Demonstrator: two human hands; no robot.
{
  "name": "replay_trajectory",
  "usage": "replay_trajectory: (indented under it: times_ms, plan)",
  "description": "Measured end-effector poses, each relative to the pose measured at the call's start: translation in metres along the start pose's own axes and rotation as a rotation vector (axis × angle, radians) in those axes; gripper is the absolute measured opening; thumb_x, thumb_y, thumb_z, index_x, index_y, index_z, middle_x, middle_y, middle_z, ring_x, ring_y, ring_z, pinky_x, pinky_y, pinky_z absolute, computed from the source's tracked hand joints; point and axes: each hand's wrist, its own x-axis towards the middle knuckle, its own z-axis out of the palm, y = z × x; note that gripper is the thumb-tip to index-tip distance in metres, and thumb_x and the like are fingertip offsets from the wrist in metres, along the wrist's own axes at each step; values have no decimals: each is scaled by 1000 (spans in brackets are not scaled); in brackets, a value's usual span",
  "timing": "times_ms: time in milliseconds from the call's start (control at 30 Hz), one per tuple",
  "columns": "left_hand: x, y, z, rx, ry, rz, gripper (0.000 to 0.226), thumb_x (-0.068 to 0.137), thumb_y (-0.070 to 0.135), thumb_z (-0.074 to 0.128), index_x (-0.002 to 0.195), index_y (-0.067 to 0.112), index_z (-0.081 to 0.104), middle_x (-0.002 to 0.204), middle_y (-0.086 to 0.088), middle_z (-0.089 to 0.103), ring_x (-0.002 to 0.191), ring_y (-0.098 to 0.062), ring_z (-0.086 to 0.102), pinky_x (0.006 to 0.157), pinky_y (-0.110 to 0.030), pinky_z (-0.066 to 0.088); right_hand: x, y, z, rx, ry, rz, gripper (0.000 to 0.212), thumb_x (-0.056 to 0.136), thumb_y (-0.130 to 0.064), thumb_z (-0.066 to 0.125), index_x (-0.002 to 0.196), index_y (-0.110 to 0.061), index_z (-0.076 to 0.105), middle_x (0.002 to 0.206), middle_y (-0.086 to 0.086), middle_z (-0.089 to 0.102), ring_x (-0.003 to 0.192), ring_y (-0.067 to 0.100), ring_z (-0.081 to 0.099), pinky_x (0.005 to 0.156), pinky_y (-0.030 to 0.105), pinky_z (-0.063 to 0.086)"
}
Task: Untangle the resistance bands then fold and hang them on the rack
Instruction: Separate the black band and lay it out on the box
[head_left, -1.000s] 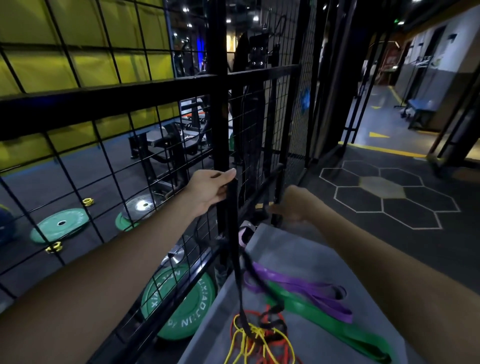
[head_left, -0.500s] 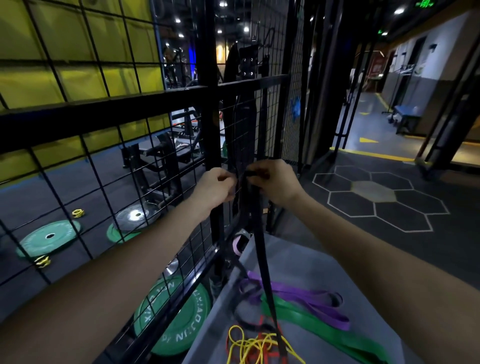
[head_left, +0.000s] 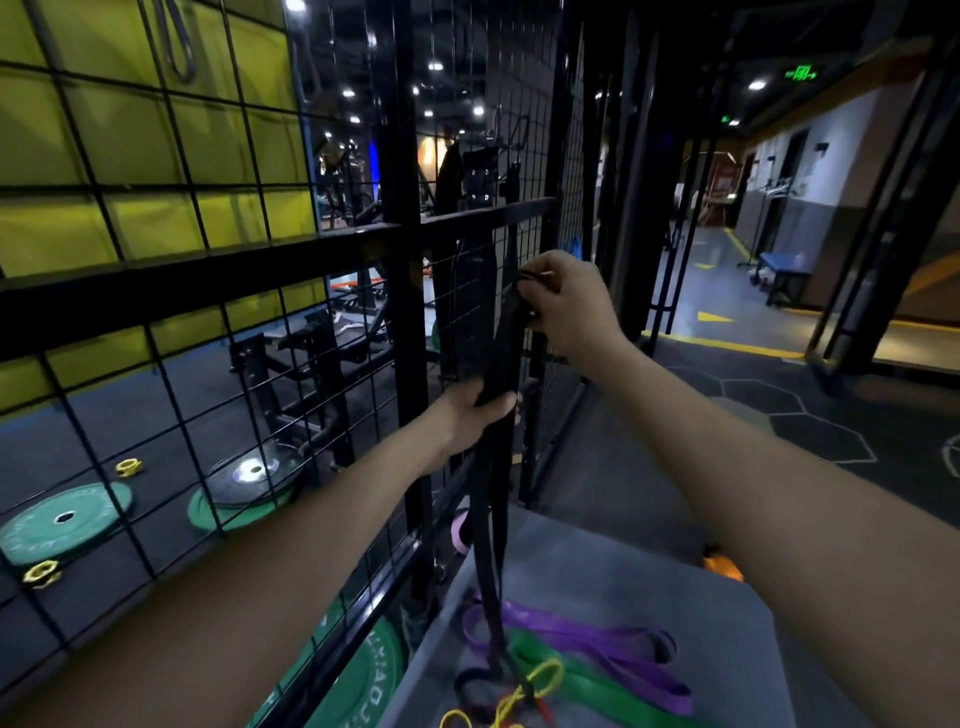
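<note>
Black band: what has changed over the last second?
The right hand took hold of the black band and raised its top. The left hand slid lower, gripping it further down. The purple band, green band and yellow band stayed on the grey surface.

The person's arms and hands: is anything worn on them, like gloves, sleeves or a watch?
Nothing shows. Both forearms are bare right up to the picture's edge, with no sleeve cuff in view. The left hand and right hand wear no gloves, and no watch, wristband or ring is visible in the dim light.
</note>
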Motion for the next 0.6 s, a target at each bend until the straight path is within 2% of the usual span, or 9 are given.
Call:
replay_trajectory:
  times_ms: [33,100,233,400,500,600]
  plan:
    - [-2,-3,2,-19,-49,-9,14,98,17,45,104,14,58,98,-1,63,101,-15,55,91,-27,43,1,-1,-5,47,24,15,22,91,-4,53,82,-24,55,96,9,67,93,24,66,84,46,56]
    - [-5,-5,4,-77,-117,-38,16,99,16,41,103,18,57,104,1,61,106,-13,55,94,-28,46,2,-1,-12,102,36,29,24,92,-2,52,83,-25,56,93,8,68,92,24,68,83,46,56]
    - [-11,-6,4,34,-214,-56,23,100,22,39,117,13,52,110,3,61,106,-8,54,78,-12,42,2,-1,-22,170,84,32,26,92,0,52,81,-24,56,90,6,67,90,26,67,77,44,58]
    - [-18,-25,10,70,-215,-51,16,100,21,39,102,17,55,96,5,62,103,-11,57,85,-14,46,0,15,-37,252,218,131,28,92,1,51,77,-22,55,81,-1,65,79,15,65,63,26,56]
    - [-22,-27,21,130,-315,-61,15,96,23,49,107,12,52,103,2,58,101,-8,55,80,-9,44,-3,31,-41,262,302,188,26,91,-1,55,76,-22,56,83,1,66,79,16,64,55,20,52]
    - [-20,-36,30,263,-273,-55,25,87,19,63,108,10,53,102,0,58,94,-9,55,75,-13,42,-2,43,-48,274,381,228,22,89,-2,58,78,-21,58,87,5,67,82,19,66,63,24,56]
